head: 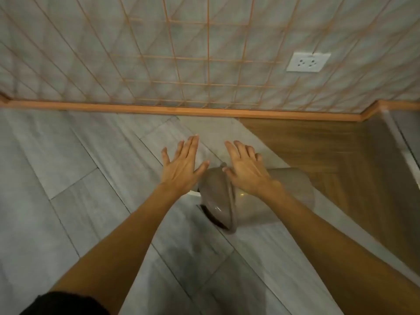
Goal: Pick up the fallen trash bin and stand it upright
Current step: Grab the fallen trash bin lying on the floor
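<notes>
Nearest the person, two bare forearms reach forward and down over the grey tiled floor (68, 160), with a bit of dark clothing at the bottom left edge of the view. The left hand (181, 165) and the right hand (246, 170) are both spread flat, palms down, fingers (191, 144) splayed and released, grasping nothing. Just under and between them lies the trash bin (288, 196), a grey-brown round bin tipped on its side on the floor. Its long axis runs left to right across the person: the domed lid (218, 201) points left, toward the left hand, and the body stretches away to the right. The right hand hangs over the bin where lid meets body and looks the nearer of the two; whether it touches the plastic I cannot tell. The left hand sits just beside the lid end, over bare tile. To my eye the coming move needs one hand on each end, then a swing of the lid end upward. There is open floor to the left and toward the person. To the right the tile gives way to a wood-patterned floor strip (318, 144), with a pale edge of something at the far right. Beyond the hands an orange-brown skirting board (159, 109) runs along the wall (68, 64), which carries thin orange grid lines and a white double socket (308, 62).
</notes>
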`<state>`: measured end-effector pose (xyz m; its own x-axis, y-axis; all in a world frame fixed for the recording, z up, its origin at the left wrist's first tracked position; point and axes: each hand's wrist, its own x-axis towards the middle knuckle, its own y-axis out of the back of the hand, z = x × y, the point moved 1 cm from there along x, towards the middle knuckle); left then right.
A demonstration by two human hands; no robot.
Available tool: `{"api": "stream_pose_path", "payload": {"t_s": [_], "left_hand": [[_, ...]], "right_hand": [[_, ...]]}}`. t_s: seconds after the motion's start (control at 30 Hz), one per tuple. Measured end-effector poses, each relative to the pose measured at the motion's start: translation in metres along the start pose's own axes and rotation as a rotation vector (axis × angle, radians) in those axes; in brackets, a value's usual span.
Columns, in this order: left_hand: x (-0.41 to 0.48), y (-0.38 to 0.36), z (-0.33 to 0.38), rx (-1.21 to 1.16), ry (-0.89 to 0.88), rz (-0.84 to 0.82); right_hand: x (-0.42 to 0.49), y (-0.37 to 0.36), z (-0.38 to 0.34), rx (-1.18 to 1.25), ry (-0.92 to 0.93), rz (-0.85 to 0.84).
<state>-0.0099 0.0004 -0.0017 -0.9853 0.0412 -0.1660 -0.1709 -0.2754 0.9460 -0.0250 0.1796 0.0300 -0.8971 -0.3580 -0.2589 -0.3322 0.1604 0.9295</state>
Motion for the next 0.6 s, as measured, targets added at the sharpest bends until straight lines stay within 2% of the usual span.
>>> {"api": "stream_pose_path", "payload": {"t_s": [0.23, 0.37, 0.5, 0.6], "left_hand": [[0.002, -0.056, -0.018, -0.185, 0.180, -0.003], [-0.006, -0.069, -0.024, -0.483, 0.289, 0.057], [-0.016, -0.066, -0.024, -0.778, 0.399, 0.149], [-0.021, -0.066, -0.025, -0.922, 0.519, 0.129]], "right_hand": [[0.018, -0.039, 0.000, 0.057, -0.130, -0.077], [0.020, -0.052, -0.009, 0.181, -0.246, -0.174], [0.021, -0.061, -0.014, 0.265, -0.293, -0.129], [0.015, -0.059, -0.012, 0.335, -0.289, -0.107]]}}
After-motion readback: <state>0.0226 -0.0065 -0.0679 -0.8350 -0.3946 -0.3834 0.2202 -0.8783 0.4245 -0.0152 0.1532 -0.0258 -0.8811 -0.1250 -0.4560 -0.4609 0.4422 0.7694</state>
